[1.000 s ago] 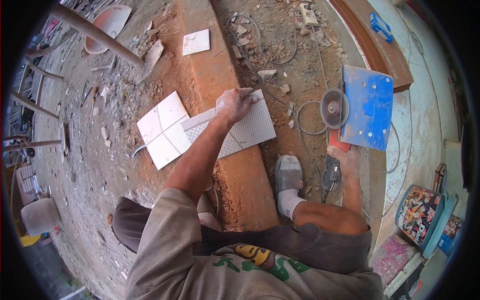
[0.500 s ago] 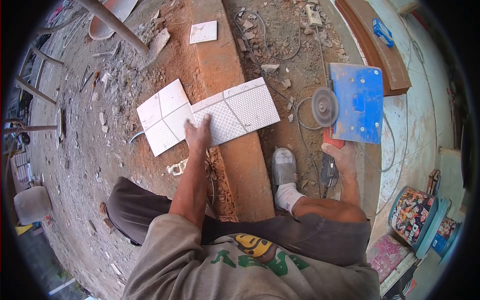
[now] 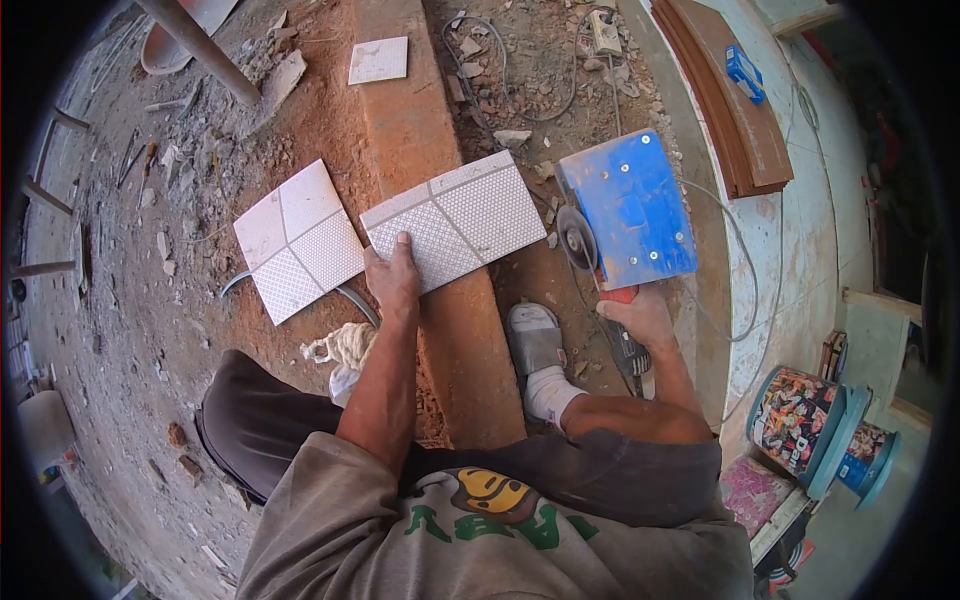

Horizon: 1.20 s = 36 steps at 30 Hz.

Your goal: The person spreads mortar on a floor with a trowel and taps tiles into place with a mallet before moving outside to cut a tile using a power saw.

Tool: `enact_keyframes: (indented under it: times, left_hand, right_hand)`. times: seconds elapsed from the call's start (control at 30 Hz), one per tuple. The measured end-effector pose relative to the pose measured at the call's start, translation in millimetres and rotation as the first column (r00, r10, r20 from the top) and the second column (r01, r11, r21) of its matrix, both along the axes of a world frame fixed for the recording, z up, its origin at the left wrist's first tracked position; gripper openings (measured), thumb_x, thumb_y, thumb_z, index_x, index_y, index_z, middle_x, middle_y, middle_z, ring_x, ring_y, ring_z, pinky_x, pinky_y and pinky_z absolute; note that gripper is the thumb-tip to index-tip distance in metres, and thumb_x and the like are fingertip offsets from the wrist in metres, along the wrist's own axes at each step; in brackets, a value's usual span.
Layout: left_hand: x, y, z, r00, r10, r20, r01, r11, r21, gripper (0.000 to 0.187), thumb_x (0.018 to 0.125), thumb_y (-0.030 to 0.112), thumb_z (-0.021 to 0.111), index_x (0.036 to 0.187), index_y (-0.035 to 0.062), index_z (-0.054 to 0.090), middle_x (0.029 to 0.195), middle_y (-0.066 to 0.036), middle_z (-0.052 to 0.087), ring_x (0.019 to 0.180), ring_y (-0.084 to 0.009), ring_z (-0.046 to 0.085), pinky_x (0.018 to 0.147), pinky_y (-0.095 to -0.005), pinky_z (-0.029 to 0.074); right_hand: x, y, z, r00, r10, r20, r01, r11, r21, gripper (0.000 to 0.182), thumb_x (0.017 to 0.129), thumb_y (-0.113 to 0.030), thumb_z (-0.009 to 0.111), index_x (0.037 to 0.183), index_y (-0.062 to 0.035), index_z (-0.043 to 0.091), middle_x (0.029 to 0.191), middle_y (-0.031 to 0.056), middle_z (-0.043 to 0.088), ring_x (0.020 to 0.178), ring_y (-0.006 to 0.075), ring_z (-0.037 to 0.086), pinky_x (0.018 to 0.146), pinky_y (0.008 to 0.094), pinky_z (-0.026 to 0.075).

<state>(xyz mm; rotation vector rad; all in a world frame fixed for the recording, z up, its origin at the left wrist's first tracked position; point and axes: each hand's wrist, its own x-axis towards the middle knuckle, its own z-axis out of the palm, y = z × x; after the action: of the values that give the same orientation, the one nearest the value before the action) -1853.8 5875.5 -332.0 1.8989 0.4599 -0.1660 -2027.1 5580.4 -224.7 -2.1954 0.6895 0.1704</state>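
Note:
My left hand (image 3: 394, 280) grips the lower left edge of a white patterned tile (image 3: 460, 218), thumb on its top face. That tile lies across the orange ledge (image 3: 410, 130). A second patterned tile (image 3: 300, 240) is on the dirt to its left, a small gap between them. My right hand (image 3: 643, 318) is wrapped round the red and black body of an angle grinder (image 3: 622, 345). Its round disc (image 3: 576, 238) sits beside a blue plate (image 3: 635, 205) fixed to the tool, to the right of the held tile. Whether the disc spins is unclear.
A small white tile (image 3: 378, 60) rests at the ledge's far end. A cable runs to a socket (image 3: 605, 33). Brown boards (image 3: 735, 110) carry a blue box (image 3: 745, 75). Rope (image 3: 345, 347) lies left of my forearm, and buckets (image 3: 797, 418) stand at right.
The grinder in my right hand has moved left, closer to the held tile, and its plate has tilted. The two tiles are now apart, and the rope shows more. The view has shifted slightly.

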Motion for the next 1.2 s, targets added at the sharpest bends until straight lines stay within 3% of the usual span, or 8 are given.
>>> enact_keyframes:
  times: [0.07,0.13,0.23,0.33,0.43,0.53,1.2]
  left_hand:
    - [-4,-6,5,0.99,0.038,0.133,-0.049,0.996,0.079,0.041,0.084,0.029,0.067,0.102,-0.0064,0.059,0.093,-0.021,0.066,0.086,-0.0309,0.064,0.081,-0.0387,0.047]
    - [-2,-6,1,0.998,0.049,0.043,-0.049,0.999,0.002,0.042,0.084,0.031,0.066,0.101,-0.0064,0.058,0.096,-0.023,0.064,0.089,-0.0329,0.062,0.083,-0.0404,0.046]
    - [-2,-7,-11,0.997,0.039,0.062,-0.049,0.982,0.183,0.046,0.083,0.033,0.066,0.105,-0.0063,0.056,0.101,-0.025,0.059,0.096,-0.0364,0.056,0.087,-0.0421,0.042]
    - [-5,-9,-10,0.997,0.03,0.077,-0.046,0.977,0.21,0.047,0.084,0.033,0.066,0.107,-0.0065,0.054,0.1,-0.025,0.06,0.095,-0.0373,0.057,0.086,-0.0433,0.043]
    - [-4,-10,1,0.999,0.02,0.036,-0.023,0.995,0.101,0.047,0.085,0.032,0.064,0.108,-0.007,0.051,0.1,-0.027,0.06,0.094,-0.0388,0.058,0.086,-0.0441,0.043]
    - [-5,-14,6,0.999,0.022,0.04,-0.029,0.985,0.17,0.047,0.086,0.031,0.063,0.107,-0.0072,0.049,0.099,-0.028,0.06,0.094,-0.0396,0.059,0.085,-0.0441,0.044]
    - [-3,-12,10,1.0,-0.007,-0.025,0.011,0.988,0.154,0.046,0.087,0.032,0.061,0.107,-0.0071,0.046,0.096,-0.029,0.061,0.092,-0.0405,0.06,0.085,-0.0445,0.045]
  right_hand:
    - [1,4,4,0.997,0.06,-0.057,-0.063,0.997,-0.042,0.052,0.062,-0.028,0.074,0.109,-0.0066,0.063,0.103,0.0203,0.064,0.094,0.0375,0.061,0.081,0.0414,0.048]
    - [-1,1,-3,0.99,0.055,-0.13,-0.064,0.995,-0.07,0.054,0.062,-0.029,0.074,0.109,-0.007,0.063,0.103,0.0206,0.064,0.095,0.0381,0.061,0.081,0.042,0.048]
    - [1,-3,-8,0.976,0.059,-0.21,-0.08,0.992,-0.095,0.055,0.061,-0.032,0.074,0.11,-0.0074,0.063,0.103,0.0212,0.064,0.096,0.039,0.061,0.082,0.0429,0.049]
    - [1,-4,-12,0.971,0.06,-0.23,-0.087,0.991,-0.106,0.056,0.061,-0.033,0.074,0.11,-0.0075,0.063,0.103,0.0215,0.064,0.096,0.0395,0.061,0.082,0.0432,0.049]
    - [0,-5,-13,0.97,0.063,-0.236,-0.09,0.99,-0.106,0.056,0.061,-0.033,0.074,0.11,-0.0074,0.063,0.103,0.0217,0.064,0.096,0.0397,0.061,0.082,0.0434,0.049]
    - [-2,-8,-17,0.968,0.084,-0.238,-0.115,0.986,-0.12,0.055,0.061,-0.033,0.073,0.109,-0.0071,0.063,0.102,0.0217,0.065,0.096,0.0394,0.061,0.082,0.0431,0.049]
    - [-2,-8,-20,0.964,0.085,-0.251,-0.121,0.984,-0.131,0.057,0.06,-0.033,0.074,0.109,-0.0068,0.063,0.103,0.0221,0.064,0.096,0.0393,0.061,0.083,0.0433,0.049]
